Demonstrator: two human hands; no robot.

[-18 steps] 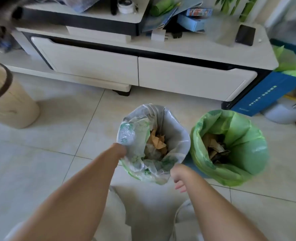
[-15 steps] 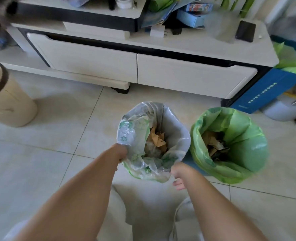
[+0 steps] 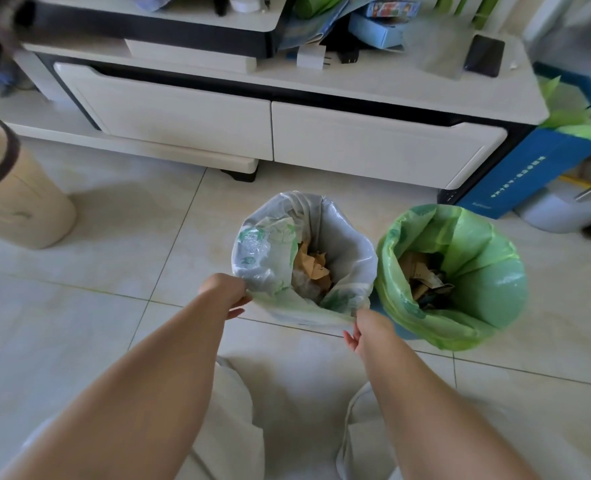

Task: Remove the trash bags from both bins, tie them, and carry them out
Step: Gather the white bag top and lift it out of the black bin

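A white translucent trash bag (image 3: 349, 244) with green print lines a bin on the floor in front of me, with crumpled brown paper inside. My left hand (image 3: 225, 292) grips the bag's near-left rim. My right hand (image 3: 365, 329) pinches its near-right rim. The bin under this bag is hidden. Right beside it stands a second bin lined with a green trash bag (image 3: 488, 282), also holding paper scraps; neither hand touches it.
A white TV cabinet (image 3: 373, 147) with two drawers runs along the back, cluttered on top. A beige round bin (image 3: 13, 195) stands at the left. A blue box (image 3: 529, 168) and a pale container (image 3: 557, 213) sit at the right. My knees are below.
The view has shifted slightly down. My hands keep their hold on the white bag's rim, and the right hand's fingers show more below the edge.
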